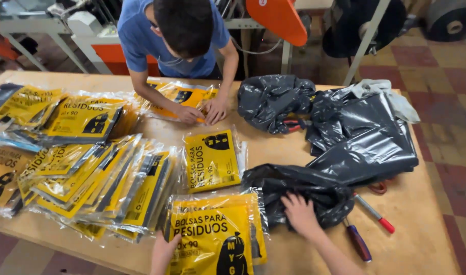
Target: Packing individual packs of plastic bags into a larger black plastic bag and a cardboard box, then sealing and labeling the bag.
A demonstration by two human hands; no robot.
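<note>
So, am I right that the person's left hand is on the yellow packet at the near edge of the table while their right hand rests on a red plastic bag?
Not quite: the bag is black, not red. In the head view the right hand rests on a crumpled black plastic bag, while the left hand is on the yellow packet at the near edge of the table.

Likely packing workshop, wooden worktable [273, 147], stacked bag packets [98, 181], machinery [273, 18] behind

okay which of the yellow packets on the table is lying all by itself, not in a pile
The single yellow packet in the table's middle, between the person's left hand and the co-worker's hands; the others overlap in stacks.
</note>
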